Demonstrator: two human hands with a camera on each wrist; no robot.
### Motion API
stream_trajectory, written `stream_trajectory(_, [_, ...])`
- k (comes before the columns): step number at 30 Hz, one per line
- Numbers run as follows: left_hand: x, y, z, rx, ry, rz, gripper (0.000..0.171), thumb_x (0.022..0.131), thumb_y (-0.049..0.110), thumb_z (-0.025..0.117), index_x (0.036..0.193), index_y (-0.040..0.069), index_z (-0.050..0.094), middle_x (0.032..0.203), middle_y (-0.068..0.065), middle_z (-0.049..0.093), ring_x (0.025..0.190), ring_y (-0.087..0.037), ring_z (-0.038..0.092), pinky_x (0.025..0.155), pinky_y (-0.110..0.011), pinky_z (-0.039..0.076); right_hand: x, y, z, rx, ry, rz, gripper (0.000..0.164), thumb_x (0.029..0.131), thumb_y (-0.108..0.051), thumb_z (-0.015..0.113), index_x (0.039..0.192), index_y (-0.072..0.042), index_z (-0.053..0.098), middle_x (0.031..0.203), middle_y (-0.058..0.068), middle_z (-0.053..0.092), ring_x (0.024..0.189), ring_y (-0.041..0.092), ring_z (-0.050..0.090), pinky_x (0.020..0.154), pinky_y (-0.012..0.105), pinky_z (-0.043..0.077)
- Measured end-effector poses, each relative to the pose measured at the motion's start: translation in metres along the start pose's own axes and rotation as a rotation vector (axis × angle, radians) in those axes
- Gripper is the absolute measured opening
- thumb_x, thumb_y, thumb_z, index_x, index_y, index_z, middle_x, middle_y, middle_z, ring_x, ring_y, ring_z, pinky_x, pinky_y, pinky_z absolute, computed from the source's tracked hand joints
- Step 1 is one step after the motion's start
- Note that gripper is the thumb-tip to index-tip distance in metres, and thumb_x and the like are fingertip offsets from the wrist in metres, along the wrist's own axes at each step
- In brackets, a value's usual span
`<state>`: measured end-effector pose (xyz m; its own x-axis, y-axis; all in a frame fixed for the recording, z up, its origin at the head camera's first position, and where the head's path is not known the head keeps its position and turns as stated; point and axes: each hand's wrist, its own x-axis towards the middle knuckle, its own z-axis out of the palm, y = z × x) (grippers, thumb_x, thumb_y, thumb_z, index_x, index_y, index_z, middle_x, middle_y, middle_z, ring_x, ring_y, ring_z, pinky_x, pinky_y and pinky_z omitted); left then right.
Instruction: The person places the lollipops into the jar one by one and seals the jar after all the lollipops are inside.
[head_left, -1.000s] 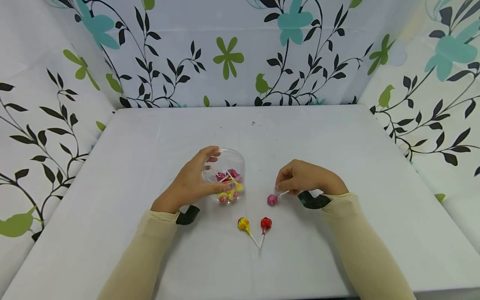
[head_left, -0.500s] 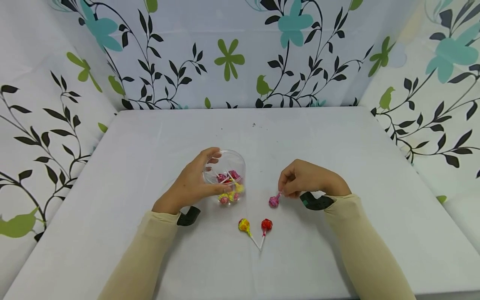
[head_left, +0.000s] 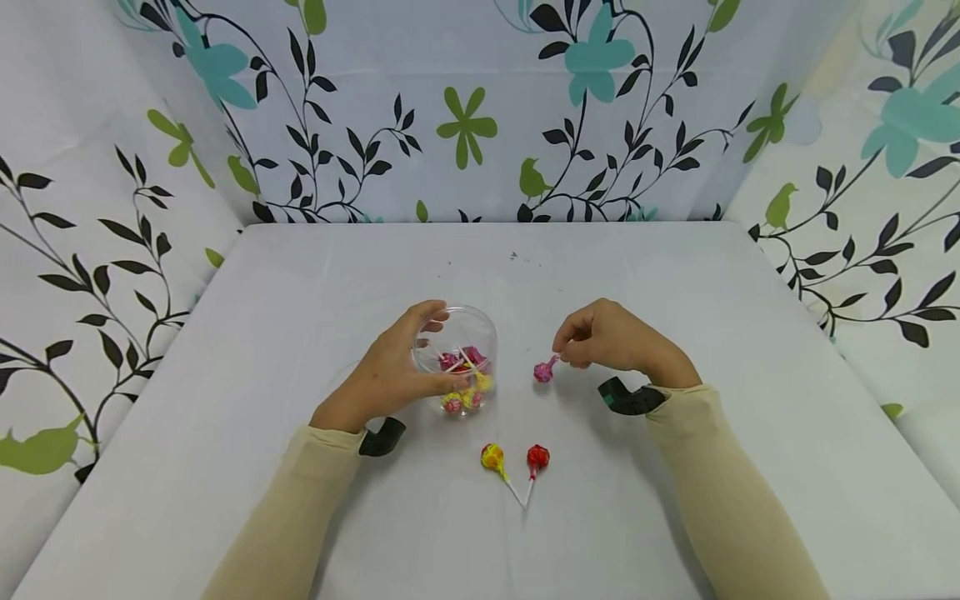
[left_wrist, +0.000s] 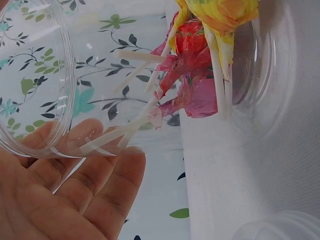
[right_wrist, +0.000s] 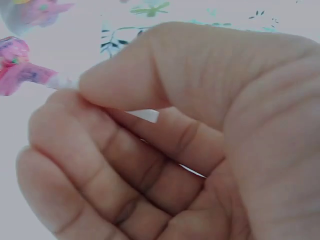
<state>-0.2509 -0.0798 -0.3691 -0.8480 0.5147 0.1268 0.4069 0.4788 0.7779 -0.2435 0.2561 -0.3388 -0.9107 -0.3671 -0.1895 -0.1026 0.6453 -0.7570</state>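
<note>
My left hand [head_left: 390,371] grips a clear plastic jar [head_left: 480,333] from its left side, thumb toward me. The jar leans, and wrapped lollipops [left_wrist: 192,55] in yellow, red and pink lie inside with their white sticks. Right of the jar, my right hand [head_left: 618,337] pinches a pink-wrapped lollipop [head_left: 543,372] by its stick between thumb and forefinger. Part of that stick shows under the thumb in the right wrist view. Closer to me on the table lie a yellow lollipop [head_left: 492,457] and a red lollipop [head_left: 537,457], their stick ends meeting in a V.
A white cloth covers the table [head_left: 637,258]. Patterned curtains [head_left: 480,108] stand behind it and along both sides. A clear, ridged round plastic piece [left_wrist: 280,227] shows at the lower right of the left wrist view.
My right hand first shifted its hold down the stick toward the candy, then moved the pink lollipop up and away from me. My left hand keeps its grip on the jar.
</note>
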Motion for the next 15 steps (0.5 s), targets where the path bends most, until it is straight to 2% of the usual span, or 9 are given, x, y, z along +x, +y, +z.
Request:
stream_trajectory(10, [-0.001,0.000,0.002,-0.010,0.001,-0.012,0.102,0.078,0.038,0.093,0.159,0.014,0.035,0.152,-0.008,0.051,0.139,-0.029,0.050,0.114,-0.050,0.046,0.003,-0.024,-0.013,0.054,0.192,-0.109,0.015,0.090,-0.007,0.067,0.097,-0.009,0.080,0.088,0.008,0.074,0.080,0.026,0.066,0.072,0.033,0.057])
stream_trajectory(15, [0.000,0.001,0.000,0.003,0.008,-0.009,0.102,0.078,0.037,0.093,0.159,0.014,0.035,0.152,-0.010,0.051,0.138,-0.029,0.051,0.113,-0.050,0.046,0.004,-0.037,-0.013,0.092,0.259,-0.185,0.015,0.092,-0.006,0.065,0.096,-0.005,0.079,0.094,0.009,0.075,0.081,0.025,0.068,0.074,0.030,0.059])
